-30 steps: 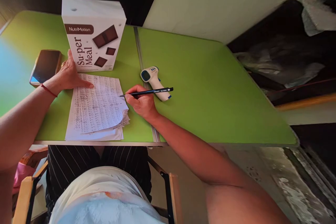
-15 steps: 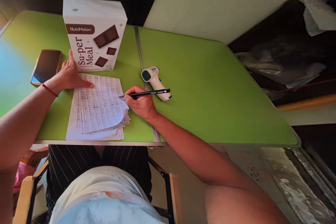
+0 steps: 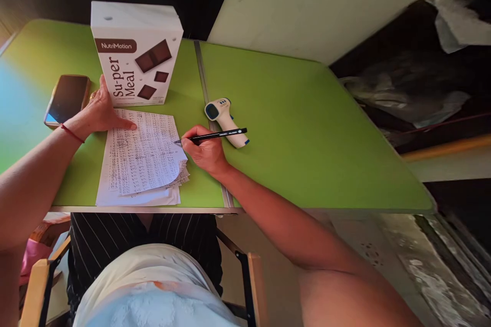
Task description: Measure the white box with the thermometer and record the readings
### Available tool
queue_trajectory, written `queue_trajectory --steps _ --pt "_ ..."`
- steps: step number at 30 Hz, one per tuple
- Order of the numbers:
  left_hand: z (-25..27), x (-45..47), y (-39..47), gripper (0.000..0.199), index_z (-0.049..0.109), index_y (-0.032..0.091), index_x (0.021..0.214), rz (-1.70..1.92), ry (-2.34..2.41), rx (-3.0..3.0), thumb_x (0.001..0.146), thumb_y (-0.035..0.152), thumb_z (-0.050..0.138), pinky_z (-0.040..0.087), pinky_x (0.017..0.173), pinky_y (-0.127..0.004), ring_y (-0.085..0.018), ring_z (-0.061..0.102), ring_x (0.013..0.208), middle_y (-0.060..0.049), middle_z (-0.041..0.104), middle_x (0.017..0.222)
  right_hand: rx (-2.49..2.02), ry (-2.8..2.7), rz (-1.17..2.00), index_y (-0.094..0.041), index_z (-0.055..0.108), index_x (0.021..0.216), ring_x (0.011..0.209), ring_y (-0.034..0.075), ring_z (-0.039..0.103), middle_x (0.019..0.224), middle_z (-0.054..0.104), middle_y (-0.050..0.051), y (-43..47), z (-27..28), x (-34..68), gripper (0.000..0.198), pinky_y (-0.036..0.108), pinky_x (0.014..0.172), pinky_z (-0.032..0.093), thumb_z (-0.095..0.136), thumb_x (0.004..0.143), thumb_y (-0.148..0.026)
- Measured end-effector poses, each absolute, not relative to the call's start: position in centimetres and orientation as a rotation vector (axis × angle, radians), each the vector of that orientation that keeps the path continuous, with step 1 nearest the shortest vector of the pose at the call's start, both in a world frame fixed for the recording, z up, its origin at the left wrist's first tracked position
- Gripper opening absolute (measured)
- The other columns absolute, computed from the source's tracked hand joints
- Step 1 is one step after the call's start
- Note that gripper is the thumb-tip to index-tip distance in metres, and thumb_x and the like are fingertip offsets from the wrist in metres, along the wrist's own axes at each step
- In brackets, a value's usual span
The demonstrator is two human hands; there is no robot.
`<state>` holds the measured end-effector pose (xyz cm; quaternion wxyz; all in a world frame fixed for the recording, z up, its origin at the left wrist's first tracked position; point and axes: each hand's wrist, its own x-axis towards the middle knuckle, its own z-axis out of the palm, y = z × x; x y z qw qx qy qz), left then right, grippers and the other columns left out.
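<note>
A stack of handwritten sheets of paper (image 3: 143,158) lies on the green table, its lower right corners curled up. My right hand (image 3: 207,153) grips a black pen (image 3: 222,135), with the tip at the right edge of the top sheet. My left hand (image 3: 102,110) is spread, its thumb resting on the upper left of the paper. Its fingers reach up along the left side of a white NutriMotion box (image 3: 146,36), which stands upright behind the sheets and partly hides them. Nothing is grasped in that hand.
A phone (image 3: 68,98) lies left of my left hand. A white infrared thermometer (image 3: 226,120) lies just beyond the pen. A metal seam crosses the green table (image 3: 326,138). Behind the table stands a pale wall (image 3: 291,5), and plastic bags (image 3: 406,94) lie at the right.
The view has shifted very slightly. Both hands, the pen, the paper and the box keep practically the same places.
</note>
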<state>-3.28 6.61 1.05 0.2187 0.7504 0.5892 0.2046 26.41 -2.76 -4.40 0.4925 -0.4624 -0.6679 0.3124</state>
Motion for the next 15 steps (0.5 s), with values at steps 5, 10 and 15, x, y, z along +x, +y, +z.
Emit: queue_trajectory --steps 5,10,15 --pt "1.24 -3.20 6.42 0.153 0.029 0.024 0.163 0.576 1.601 2.082 0.034 0.078 0.093 0.034 0.127 -0.067 -0.055 0.028 0.160 -0.015 0.044 0.165 -1.134 -1.629 0.789 -0.025 0.056 0.070 0.057 0.013 0.050 0.062 0.058 -0.004 -2.75 -4.28 26.44 0.013 0.028 0.056 0.046 0.064 0.078 -0.032" --pt "1.24 -3.22 6.54 0.150 0.033 0.025 0.161 0.542 1.640 2.071 0.034 0.072 0.097 0.033 0.129 -0.066 -0.056 0.028 0.160 -0.017 0.042 0.167 -1.145 -1.636 0.798 -0.025 0.056 0.071 0.058 0.013 0.051 0.062 0.058 -0.004 -2.73 -4.36 26.51 0.015 0.028 0.057 0.047 0.065 0.079 -0.032" --pt "0.81 -3.50 6.89 0.149 0.033 0.027 0.161 0.572 1.643 2.079 0.033 0.066 0.100 0.033 0.130 -0.068 -0.057 0.030 0.158 -0.018 0.043 0.166 -1.144 -1.614 0.780 -0.025 0.056 0.071 0.059 0.013 0.051 0.063 0.057 -0.004 -2.73 -4.39 26.47 0.015 0.029 0.058 0.048 0.065 0.080 -0.035"
